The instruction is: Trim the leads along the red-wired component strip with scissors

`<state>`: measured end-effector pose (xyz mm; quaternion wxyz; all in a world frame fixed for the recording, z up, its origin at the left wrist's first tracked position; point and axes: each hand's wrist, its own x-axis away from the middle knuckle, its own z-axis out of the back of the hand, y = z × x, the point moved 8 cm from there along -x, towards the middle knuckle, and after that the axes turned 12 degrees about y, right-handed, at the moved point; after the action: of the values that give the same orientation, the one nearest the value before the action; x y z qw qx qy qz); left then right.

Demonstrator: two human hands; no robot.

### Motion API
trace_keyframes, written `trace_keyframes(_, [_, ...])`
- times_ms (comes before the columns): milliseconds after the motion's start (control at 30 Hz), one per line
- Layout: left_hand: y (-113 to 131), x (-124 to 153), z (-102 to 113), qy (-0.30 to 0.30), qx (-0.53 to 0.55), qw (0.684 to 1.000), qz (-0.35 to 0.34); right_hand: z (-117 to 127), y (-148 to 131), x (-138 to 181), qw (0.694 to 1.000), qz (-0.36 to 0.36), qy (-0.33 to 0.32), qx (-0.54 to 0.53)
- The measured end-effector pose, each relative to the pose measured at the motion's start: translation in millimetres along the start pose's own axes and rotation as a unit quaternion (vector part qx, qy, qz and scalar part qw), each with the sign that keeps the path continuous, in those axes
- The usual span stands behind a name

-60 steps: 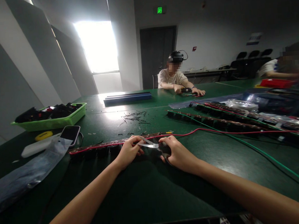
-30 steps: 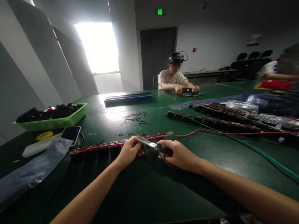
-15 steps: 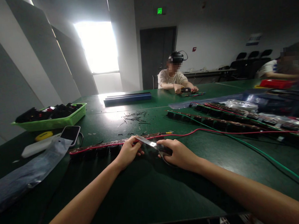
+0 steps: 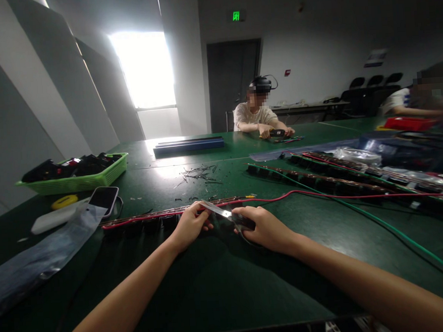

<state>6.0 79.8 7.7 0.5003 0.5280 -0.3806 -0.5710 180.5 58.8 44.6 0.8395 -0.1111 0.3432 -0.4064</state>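
My right hand (image 4: pixel 269 227) is wrapped around the dark handles of a pair of scissors (image 4: pixel 219 210), whose metal blades point left and away from me. The blade tips reach the fingers of my left hand (image 4: pixel 191 223). Those fingers are closed at a long black strip (image 4: pixel 150 224) lying on the green table, with copper-coloured wires and a red wire (image 4: pixel 277 199) along its top. My left fingers hide part of the strip, and exactly what lies between the blades cannot be made out.
Thin dark offcuts (image 4: pixel 199 175) lie beyond the strip. To the left are a green basket (image 4: pixel 74 182) of black parts, a phone (image 4: pixel 104 200) and a plastic bag (image 4: pixel 53 258). More wired strips (image 4: pixel 321 182) and a green wire (image 4: pixel 397 237) lie right. Two people work across the table.
My hands and the scissors hold practically the same position. Across the table, the seated person's hands and the tool in them have shifted slightly.
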Motion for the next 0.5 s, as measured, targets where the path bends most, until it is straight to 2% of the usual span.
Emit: trace_keyframes(500, [-0.2,-0.3,0.1,0.003,0.004,1.000,-0.001,-0.3,0.8,0.3,1.000,0.003,-0.003,0.008])
